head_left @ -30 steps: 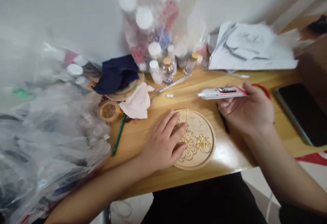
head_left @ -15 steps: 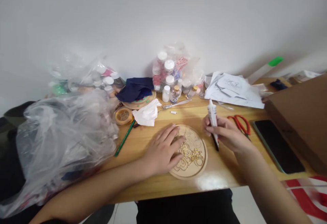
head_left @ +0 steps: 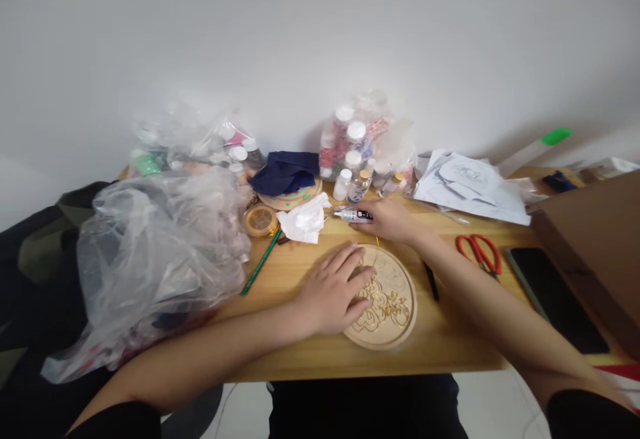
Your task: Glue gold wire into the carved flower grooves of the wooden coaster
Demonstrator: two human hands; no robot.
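My left hand [head_left: 336, 292] lies flat, fingers spread, over the left part of a round wooden plaque [head_left: 411, 319]. The plaque has a raised rim and carries a gold wire design [head_left: 373, 309], with pencil lines on its upper part. Beyond the plaque, my right hand [head_left: 389, 219] grips a glue tube [head_left: 354, 215] marked "B-70", held level with its nozzle pointing left. The fingers hide the tube's right end. A short piece of yellow wire [head_left: 377, 241] shows just below that hand. Beside the plaque on the right lies a thin black stick [head_left: 431, 281].
Red-handled pliers [head_left: 479, 252], a phone [head_left: 557, 299] and a cardboard box [head_left: 595, 239] stand right. Papers [head_left: 470, 185] and small bottles [head_left: 359, 187] line the back. Leftward are a crumpled tissue [head_left: 304, 219], a wire spool [head_left: 261, 221], a green pencil [head_left: 261, 262] and a plastic bag [head_left: 165, 239].
My right hand has moved left and forward with the glue tube, tipping it from upright to level. The small white piece on the table is now hidden. My left hand stays on the plaque.
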